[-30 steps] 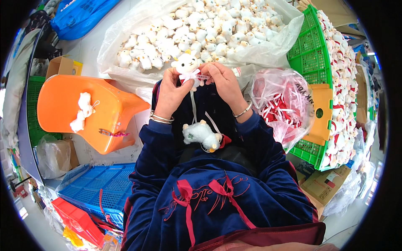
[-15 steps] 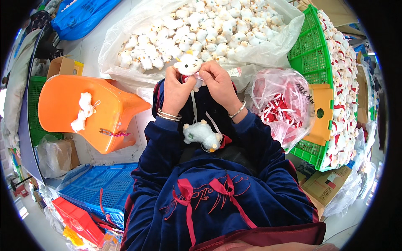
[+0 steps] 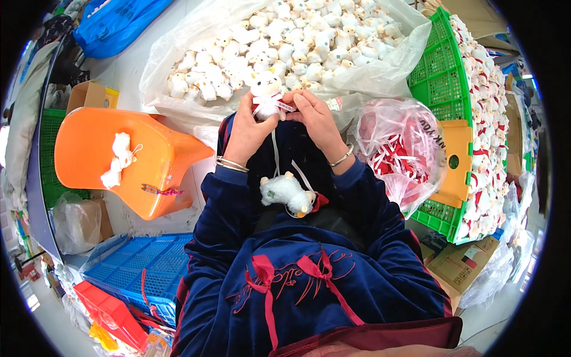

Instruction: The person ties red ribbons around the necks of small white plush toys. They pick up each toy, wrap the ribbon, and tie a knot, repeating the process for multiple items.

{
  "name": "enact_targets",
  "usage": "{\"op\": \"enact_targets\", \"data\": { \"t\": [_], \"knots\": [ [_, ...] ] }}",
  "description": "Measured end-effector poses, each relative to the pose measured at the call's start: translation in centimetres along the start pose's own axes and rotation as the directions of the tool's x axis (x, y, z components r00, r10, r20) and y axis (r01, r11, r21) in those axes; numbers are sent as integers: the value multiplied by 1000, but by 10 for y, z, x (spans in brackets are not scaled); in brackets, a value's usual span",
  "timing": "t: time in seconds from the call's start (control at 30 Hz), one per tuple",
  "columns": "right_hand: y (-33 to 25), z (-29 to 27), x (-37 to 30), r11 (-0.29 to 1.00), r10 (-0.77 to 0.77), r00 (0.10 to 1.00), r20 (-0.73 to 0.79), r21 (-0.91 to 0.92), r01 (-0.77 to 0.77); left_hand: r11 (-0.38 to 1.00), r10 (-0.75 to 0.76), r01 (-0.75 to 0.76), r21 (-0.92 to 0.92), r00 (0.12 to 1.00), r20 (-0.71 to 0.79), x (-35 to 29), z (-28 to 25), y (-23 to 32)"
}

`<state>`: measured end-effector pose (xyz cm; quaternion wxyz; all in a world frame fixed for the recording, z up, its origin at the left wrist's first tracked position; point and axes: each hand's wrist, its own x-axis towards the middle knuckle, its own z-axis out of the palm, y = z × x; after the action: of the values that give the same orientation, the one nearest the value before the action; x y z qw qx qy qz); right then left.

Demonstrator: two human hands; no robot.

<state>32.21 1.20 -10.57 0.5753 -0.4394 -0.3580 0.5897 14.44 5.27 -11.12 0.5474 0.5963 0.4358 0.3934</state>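
Observation:
A small white plush toy (image 3: 266, 88) stands upright between my hands, facing me, with a red and white ribbon (image 3: 269, 102) round its neck. My left hand (image 3: 251, 128) wraps its body from the left. At the toy's right side, my right hand (image 3: 313, 116) pinches the white end of the ribbon between thumb and fingers. Another white plush toy (image 3: 285, 195), with a green mark on its body and red cloth by its head, lies on my lap.
Ahead lies a large clear plastic bag (image 3: 156, 65) full of white plush toys. An orange stool (image 3: 83, 140) at left carries plush pieces and small snips (image 3: 152, 189). On the right are a bag of red and white ribbons (image 3: 399, 157) and a green crate (image 3: 437, 71) beside dressed toys.
My right hand has shifted slightly right and down, drawing the ribbon end out to the side. The plush toy now sits more upright, its neck ribbon in plainer sight.

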Motion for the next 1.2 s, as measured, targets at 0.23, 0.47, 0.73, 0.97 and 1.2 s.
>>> {"op": "enact_targets", "data": {
  "t": [0.23, 0.47, 0.73, 0.97, 1.2],
  "knots": [
    [-22, 6, -16, 772, -168, 976, 141, -597, 219, 992, -30, 15, -121, 992, -124, -10, 7, 17],
    [-41, 3, -28, 849, -143, 989, 36, -509, 141, 978, -50, 85, -191, 982, 184, -17, 16, 29],
    [-163, -125, -72, 687, -545, 776, -316, 362, 630, 983, -175, 181, -5, 957, 230, -22, -17, 14],
    [-119, -120, -89, 916, 30, 978, -205, -386, -109, 856, 17, -360, 370, 737, 676, -50, -9, 40],
    [-19, -56, -90, 844, 141, 964, 226, -537, 2, 632, -149, -525, 570, 639, 755, -88, -2, 32]
  ]
}}
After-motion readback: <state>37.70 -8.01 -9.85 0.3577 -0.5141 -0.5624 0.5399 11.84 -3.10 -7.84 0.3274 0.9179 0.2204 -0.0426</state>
